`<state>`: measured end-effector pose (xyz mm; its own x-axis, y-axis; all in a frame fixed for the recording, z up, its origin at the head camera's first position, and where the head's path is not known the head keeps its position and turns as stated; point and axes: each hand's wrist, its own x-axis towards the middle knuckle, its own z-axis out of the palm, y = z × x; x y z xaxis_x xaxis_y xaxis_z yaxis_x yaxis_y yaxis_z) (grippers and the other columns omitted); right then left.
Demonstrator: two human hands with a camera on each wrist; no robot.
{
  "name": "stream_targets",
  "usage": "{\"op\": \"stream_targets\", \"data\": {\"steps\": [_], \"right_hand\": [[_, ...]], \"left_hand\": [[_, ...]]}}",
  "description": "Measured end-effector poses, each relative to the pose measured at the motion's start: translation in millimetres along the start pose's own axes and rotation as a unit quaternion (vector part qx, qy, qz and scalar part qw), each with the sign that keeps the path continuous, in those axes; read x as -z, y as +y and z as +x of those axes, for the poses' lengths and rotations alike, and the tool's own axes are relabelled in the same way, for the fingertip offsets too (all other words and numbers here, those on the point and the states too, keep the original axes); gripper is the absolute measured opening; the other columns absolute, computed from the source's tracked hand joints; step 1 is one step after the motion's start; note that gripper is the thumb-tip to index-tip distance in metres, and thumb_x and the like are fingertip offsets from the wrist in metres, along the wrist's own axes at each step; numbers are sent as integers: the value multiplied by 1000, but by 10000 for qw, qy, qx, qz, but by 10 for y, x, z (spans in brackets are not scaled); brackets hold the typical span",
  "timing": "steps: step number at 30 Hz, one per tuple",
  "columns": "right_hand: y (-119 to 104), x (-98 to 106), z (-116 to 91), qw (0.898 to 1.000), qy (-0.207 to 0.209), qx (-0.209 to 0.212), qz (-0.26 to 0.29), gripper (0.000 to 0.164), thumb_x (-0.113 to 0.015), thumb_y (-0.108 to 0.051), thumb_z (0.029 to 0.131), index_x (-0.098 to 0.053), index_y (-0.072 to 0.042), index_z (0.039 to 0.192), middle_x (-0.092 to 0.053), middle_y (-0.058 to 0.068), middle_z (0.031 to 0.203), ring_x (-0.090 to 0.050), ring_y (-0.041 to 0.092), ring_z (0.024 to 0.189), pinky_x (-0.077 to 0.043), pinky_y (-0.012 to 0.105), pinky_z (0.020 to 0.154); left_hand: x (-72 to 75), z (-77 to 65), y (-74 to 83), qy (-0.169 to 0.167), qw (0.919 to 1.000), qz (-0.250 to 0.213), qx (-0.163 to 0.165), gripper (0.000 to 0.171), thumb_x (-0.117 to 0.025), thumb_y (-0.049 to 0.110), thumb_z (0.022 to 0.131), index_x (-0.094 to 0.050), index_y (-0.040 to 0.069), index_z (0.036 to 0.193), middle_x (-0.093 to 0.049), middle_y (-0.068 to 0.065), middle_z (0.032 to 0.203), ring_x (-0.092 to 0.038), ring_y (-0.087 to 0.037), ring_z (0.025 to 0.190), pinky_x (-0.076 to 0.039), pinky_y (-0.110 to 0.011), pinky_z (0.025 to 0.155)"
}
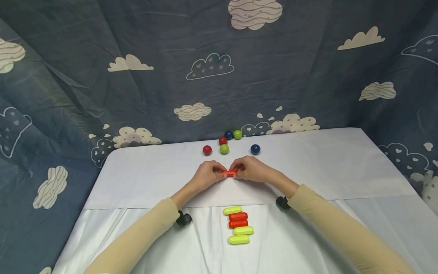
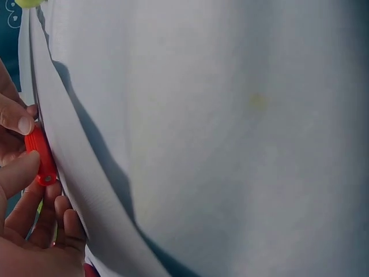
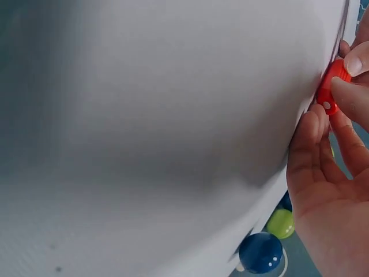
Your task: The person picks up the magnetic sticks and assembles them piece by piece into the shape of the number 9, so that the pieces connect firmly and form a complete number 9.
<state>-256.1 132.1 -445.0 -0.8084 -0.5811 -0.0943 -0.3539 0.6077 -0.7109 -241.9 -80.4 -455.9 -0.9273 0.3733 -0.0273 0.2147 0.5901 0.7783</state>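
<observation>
Both hands hold one small red plastic bar point(image 1: 229, 173) between them, low over the white table, just in front of some balls. The left hand point(image 1: 207, 175) pinches its left end with thumb and fingertips. At the other end, the right hand point(image 1: 251, 168) pinches it the same way. In the left wrist view the red bar point(image 2: 40, 153) shows a ridged side and a small round mark at its tip. Seen from the right wrist, thumbs press on the red bar point(image 3: 328, 86), and the fingers behind are partly hidden.
Nearer the person, two red bars point(image 1: 238, 224) and several yellow-green bars point(image 1: 239, 239) lie in a column on the white cloth point(image 1: 284, 243). Beyond the hands are two red balls point(image 1: 207, 150), two green balls point(image 1: 224, 149) and two blue balls point(image 1: 255, 149). A dark cloud-patterned curtain point(image 1: 164, 87) hangs behind.
</observation>
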Motion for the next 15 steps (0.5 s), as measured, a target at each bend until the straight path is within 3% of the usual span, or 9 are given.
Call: {"op": "stream_targets", "data": {"steps": [15], "right_hand": [[-12, 43, -33, 9993, -5, -237, 299, 23, -71, -3, 87, -70, -6, 110, -65, 1, 91, -55, 17, 79, -48, 29, 74]], "left_hand": [[-5, 14, -26, -4, 10000, 27, -23, 13, -76, 10, 86, -76, 8, 99, -64, 0, 88, -54, -17, 76, -44, -27, 69]]}}
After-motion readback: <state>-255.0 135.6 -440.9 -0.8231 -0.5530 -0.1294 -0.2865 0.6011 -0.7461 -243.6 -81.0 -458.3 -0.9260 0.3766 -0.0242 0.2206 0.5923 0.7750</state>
